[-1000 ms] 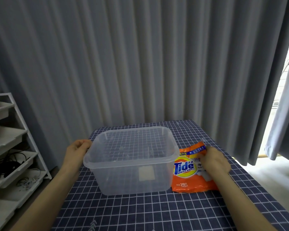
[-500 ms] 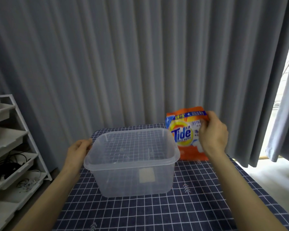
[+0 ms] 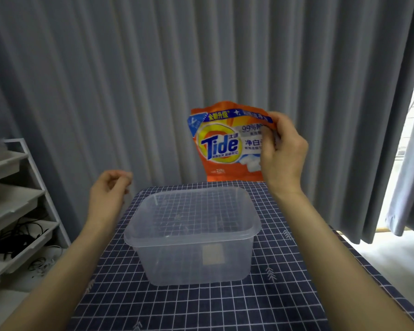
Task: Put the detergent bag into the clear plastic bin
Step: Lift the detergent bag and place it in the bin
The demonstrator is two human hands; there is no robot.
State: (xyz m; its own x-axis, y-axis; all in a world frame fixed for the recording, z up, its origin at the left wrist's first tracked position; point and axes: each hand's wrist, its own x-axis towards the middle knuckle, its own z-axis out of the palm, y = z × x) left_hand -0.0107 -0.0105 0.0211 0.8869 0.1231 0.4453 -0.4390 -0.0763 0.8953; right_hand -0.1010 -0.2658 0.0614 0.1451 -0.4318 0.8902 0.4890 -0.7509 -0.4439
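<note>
The orange Tide detergent bag [image 3: 221, 145] hangs upright in the air, above and behind the far edge of the clear plastic bin [image 3: 191, 256]. My right hand [image 3: 282, 151] grips the bag by its right side, covering part of the label. The bin stands empty on the dark blue checked tablecloth [image 3: 225, 306], its open top facing up. My left hand [image 3: 108, 194] hovers to the left of the bin, off its rim, fingers loosely curled and holding nothing.
Grey curtains [image 3: 129, 80] hang close behind the table. A white shelf rack [image 3: 14, 206] with trays and black cables stands at the left. The table's right edge drops to a pale floor [image 3: 392, 259].
My right hand has lifted the bag from the table up above the bin's far side. My left hand has let go of the bin's left rim and risen.
</note>
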